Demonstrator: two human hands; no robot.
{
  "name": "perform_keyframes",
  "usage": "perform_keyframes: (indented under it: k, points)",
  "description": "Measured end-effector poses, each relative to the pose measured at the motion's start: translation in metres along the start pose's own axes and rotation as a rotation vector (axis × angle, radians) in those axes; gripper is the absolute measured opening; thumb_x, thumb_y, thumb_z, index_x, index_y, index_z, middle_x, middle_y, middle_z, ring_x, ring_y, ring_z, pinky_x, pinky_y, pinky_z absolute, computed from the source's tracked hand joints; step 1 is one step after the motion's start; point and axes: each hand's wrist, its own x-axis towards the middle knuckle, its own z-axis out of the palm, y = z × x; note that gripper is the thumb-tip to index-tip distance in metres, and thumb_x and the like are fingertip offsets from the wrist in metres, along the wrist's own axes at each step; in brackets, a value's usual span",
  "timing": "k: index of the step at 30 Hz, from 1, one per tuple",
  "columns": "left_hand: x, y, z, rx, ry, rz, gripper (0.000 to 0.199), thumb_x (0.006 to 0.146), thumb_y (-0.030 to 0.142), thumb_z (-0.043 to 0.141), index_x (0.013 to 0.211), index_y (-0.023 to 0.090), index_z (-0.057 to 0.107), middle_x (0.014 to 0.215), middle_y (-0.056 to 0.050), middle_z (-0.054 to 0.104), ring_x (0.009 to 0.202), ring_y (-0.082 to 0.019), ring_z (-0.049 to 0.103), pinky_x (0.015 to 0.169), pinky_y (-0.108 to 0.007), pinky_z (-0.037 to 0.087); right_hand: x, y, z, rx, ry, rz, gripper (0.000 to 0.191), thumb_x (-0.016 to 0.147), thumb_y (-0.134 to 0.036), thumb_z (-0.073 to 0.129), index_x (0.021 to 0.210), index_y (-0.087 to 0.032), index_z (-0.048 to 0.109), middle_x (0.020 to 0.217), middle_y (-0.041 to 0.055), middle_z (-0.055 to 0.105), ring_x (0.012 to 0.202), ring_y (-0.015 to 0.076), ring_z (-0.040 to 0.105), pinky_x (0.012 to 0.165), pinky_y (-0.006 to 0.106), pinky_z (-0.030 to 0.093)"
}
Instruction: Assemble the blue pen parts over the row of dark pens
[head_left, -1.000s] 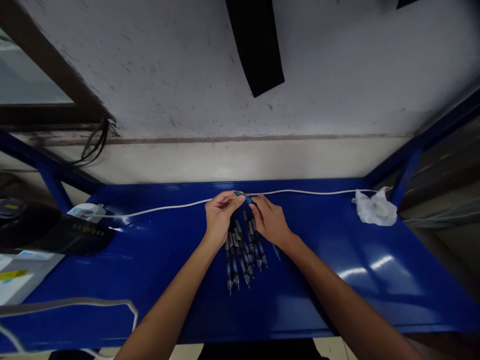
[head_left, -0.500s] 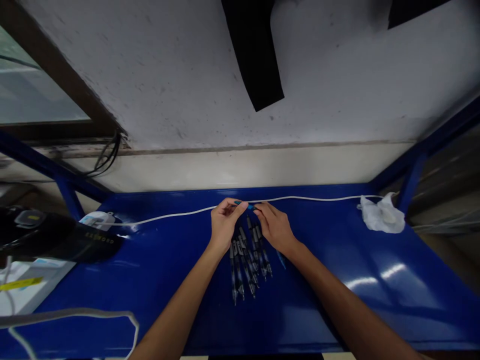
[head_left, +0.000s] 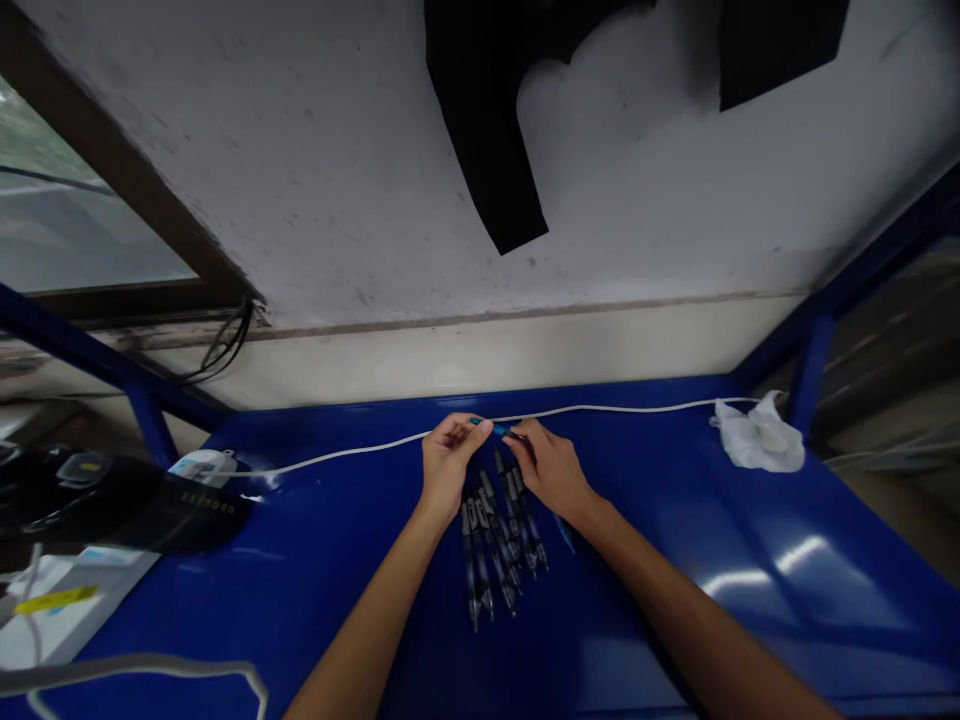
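A blue pen (head_left: 498, 429) is held between my two hands, above the back part of the blue table (head_left: 315, 590). My left hand (head_left: 448, 462) pinches one end between thumb and fingers. The fingers of my right hand (head_left: 551, 462) close on the other end, where a dark tip part shows. Several clear pens with grey grips (head_left: 487, 550) lie in a loose bunch on the table below my hands. Another blue pen (head_left: 564, 533) lies beside my right wrist, partly hidden by it.
A white cable (head_left: 341, 453) crosses the table behind my hands. At the right back sits a crumpled white plastic bag (head_left: 759, 435). On the left are a black appliance (head_left: 135, 500), a white box (head_left: 82, 600) and a thicker grey cable (head_left: 150, 664).
The view has tilted up slightly, so everything sits lower in the frame. My right fingers have shifted a little away from my left, baring more of the held blue pen.
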Motion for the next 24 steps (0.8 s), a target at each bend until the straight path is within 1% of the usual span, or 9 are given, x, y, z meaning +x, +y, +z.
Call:
perform_keyframes:
  k: [2,4,6,10,15,17,20,22,24]
  points:
    - [-0.0005,0.0005,0.0003,-0.006,-0.007,-0.002,0.026,0.083,0.042,0.096,0.088,0.021,0.081,0.085,-0.001,0.076,0.081,-0.015,0.067,0.082,-0.026,0.051,0.0000,-0.0009,-0.0004,0.002,-0.007,0.015,0.020,0.116,-0.039,0.053,0.119,-0.024,0.064,0.100,0.0068,0.081,0.086,0.0245,0.080,0.075,0.035,0.060]
    - [-0.0012,0.0020,0.0008,-0.025,-0.024,-0.014,0.026,0.085,0.041,0.095,0.089,0.020,0.081,0.093,-0.004,0.081,0.089,-0.017,0.071,0.087,-0.028,0.053,0.0005,-0.0027,-0.0017,0.014,-0.037,-0.004,0.024,0.117,-0.038,0.049,0.131,-0.024,0.063,0.114,0.0093,0.081,0.101,0.0256,0.081,0.084,0.037,0.063]
    - [-0.0018,0.0038,0.0015,-0.040,-0.036,-0.030,0.026,0.086,0.041,0.094,0.089,0.020,0.079,0.098,-0.006,0.083,0.091,-0.018,0.073,0.090,-0.029,0.054,0.0012,-0.0044,-0.0031,0.005,-0.062,-0.036,0.028,0.119,-0.035,0.042,0.135,-0.024,0.063,0.125,0.0109,0.079,0.108,0.0250,0.080,0.088,0.037,0.063]
    - [-0.0026,0.0053,0.0025,-0.034,-0.017,-0.042,0.032,0.083,0.044,0.096,0.085,0.019,0.076,0.092,-0.005,0.082,0.083,-0.017,0.072,0.081,-0.029,0.055,0.0014,-0.0042,-0.0029,-0.037,-0.034,-0.039,0.028,0.119,-0.035,0.042,0.123,-0.024,0.067,0.110,0.0090,0.079,0.092,0.0230,0.079,0.075,0.034,0.059]
    - [-0.0027,0.0027,0.0028,-0.015,-0.011,-0.048,0.036,0.081,0.046,0.098,0.082,0.019,0.074,0.082,-0.002,0.076,0.077,-0.016,0.068,0.075,-0.027,0.052,-0.0004,-0.0010,0.0007,-0.027,-0.038,0.001,0.021,0.117,-0.036,0.047,0.112,-0.024,0.064,0.091,0.0045,0.079,0.075,0.0218,0.077,0.066,0.031,0.054]
    - [-0.0027,0.0019,0.0029,-0.014,-0.002,-0.040,0.037,0.080,0.047,0.098,0.081,0.019,0.072,0.078,0.000,0.071,0.073,-0.014,0.064,0.072,-0.026,0.049,-0.0002,-0.0017,0.0010,-0.016,-0.041,0.010,0.022,0.117,-0.040,0.049,0.121,-0.023,0.062,0.093,0.0048,0.081,0.077,0.0227,0.079,0.067,0.032,0.055]
    - [-0.0021,0.0015,0.0024,-0.020,0.020,-0.026,0.039,0.080,0.047,0.097,0.081,0.019,0.071,0.076,0.002,0.068,0.071,-0.013,0.060,0.071,-0.025,0.047,0.0013,-0.0042,-0.0001,-0.029,-0.060,-0.034,0.028,0.119,-0.039,0.042,0.131,-0.023,0.062,0.106,0.0085,0.082,0.091,0.0238,0.081,0.074,0.033,0.058]
    - [-0.0015,0.0013,0.0015,-0.013,0.026,-0.018,0.038,0.081,0.046,0.097,0.081,0.019,0.071,0.076,0.002,0.068,0.072,-0.013,0.060,0.073,-0.025,0.047,0.0024,-0.0053,-0.0010,-0.057,-0.069,-0.064,0.032,0.121,-0.035,0.034,0.124,-0.023,0.064,0.109,0.0096,0.081,0.094,0.0237,0.080,0.075,0.033,0.057]
    - [-0.0011,0.0007,0.0003,0.004,0.031,-0.013,0.036,0.082,0.045,0.096,0.082,0.019,0.071,0.078,0.001,0.069,0.074,-0.013,0.061,0.076,-0.025,0.048,0.0029,-0.0056,-0.0013,-0.068,-0.071,-0.060,0.032,0.121,-0.034,0.034,0.118,-0.023,0.064,0.105,0.0087,0.080,0.088,0.0229,0.079,0.071,0.033,0.055]
